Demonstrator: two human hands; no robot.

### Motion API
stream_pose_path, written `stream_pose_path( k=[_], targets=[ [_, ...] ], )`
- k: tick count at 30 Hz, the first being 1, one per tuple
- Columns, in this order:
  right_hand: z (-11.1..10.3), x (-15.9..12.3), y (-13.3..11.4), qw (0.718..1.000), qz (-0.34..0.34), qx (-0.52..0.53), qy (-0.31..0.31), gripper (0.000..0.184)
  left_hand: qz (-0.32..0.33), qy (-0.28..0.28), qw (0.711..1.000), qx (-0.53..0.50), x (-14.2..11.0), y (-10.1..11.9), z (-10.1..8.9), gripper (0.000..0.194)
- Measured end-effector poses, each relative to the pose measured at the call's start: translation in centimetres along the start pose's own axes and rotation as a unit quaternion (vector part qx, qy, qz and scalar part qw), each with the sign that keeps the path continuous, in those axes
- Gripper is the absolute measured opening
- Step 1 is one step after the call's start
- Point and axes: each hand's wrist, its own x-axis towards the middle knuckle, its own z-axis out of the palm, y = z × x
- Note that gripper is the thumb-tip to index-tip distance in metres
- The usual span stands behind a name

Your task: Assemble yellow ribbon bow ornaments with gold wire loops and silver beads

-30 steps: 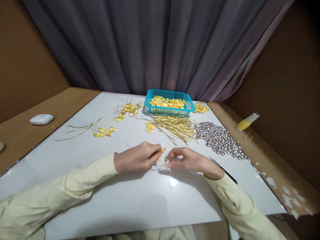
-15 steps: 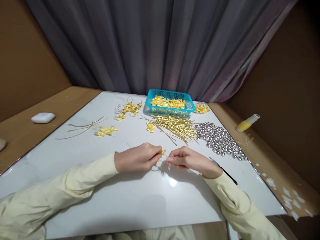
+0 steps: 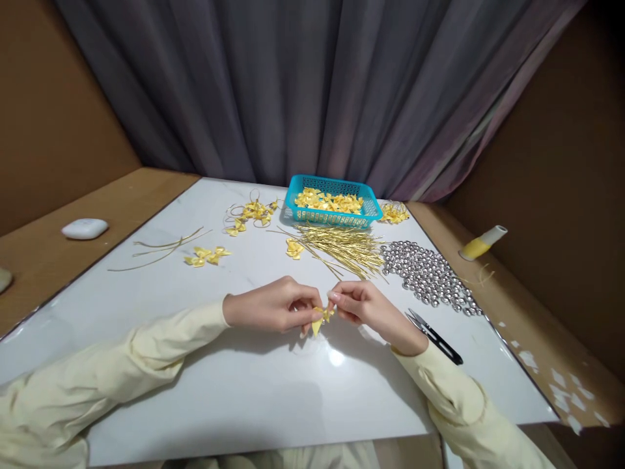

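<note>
The left hand [image 3: 280,305] pinches a yellow bow [image 3: 318,323] between thumb and fingers, above the near middle of the white table [image 3: 244,397]. The right hand [image 3: 374,311] meets it at the bow's right end, thumb and forefinger drawn narrow; whether they grip bow or cord, one cannot tell. Beyond the hands lie gold cords [image 3: 349,251], with silver beads [image 3: 424,272] to their right. Snips [image 3: 448,350] lie beside the right wrist. A blue basket [image 3: 336,220] of yellow bows stands behind the cords.
</note>
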Motion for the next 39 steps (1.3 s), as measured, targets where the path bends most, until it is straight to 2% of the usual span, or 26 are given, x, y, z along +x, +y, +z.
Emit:
stream_pose_path(
  k=[5,11,14,19,22,25,31,36,39],
  targets=[
    [0.3,-0.4,-0.3,0.993,-0.041,-0.079,0.075,0.031,-0.038,-0.015,0.994,-0.106,0.0,-0.1,-0.4,0.020],
    [0.7,-0.7,-0.4,0.971,-0.107,-0.181,0.117,0.029,-0.056,-0.017,0.978,-0.199,-0.1,0.0,-0.5,0.019],
    [1.1,-0.9,-0.3,0.951,-0.146,-0.231,0.145,0.028,-0.050,-0.009,0.973,-0.224,-0.2,-0.1,-0.4,0.019],
    [1.5,-1.2,0.4,0.901,-0.224,-0.311,0.205,0.021,-0.047,0.019,0.975,-0.218,-0.2,-0.2,-0.3,0.021],
    [1.5,-1.3,0.8,0.877,-0.259,-0.350,0.203,0.021,-0.045,0.028,0.976,-0.213,-0.1,-0.2,-0.3,0.021],
    [1.5,-1.3,0.9,0.865,-0.275,-0.371,0.195,0.021,-0.043,0.034,0.975,-0.217,-0.1,-0.1,-0.3,0.020],
    [1.5,-1.5,0.5,0.871,-0.268,-0.376,0.168,0.022,-0.028,0.054,0.975,-0.215,-0.2,-0.2,-0.1,0.020],
    [1.3,-1.7,0.1,0.902,-0.221,-0.350,0.125,0.019,-0.007,0.057,0.985,-0.164,-0.2,-0.3,0.2,0.021],
    [1.0,-1.7,-0.1,0.922,-0.187,-0.322,0.102,0.023,0.029,0.067,0.994,-0.082,-0.2,-0.1,0.4,0.020]
  ],
)
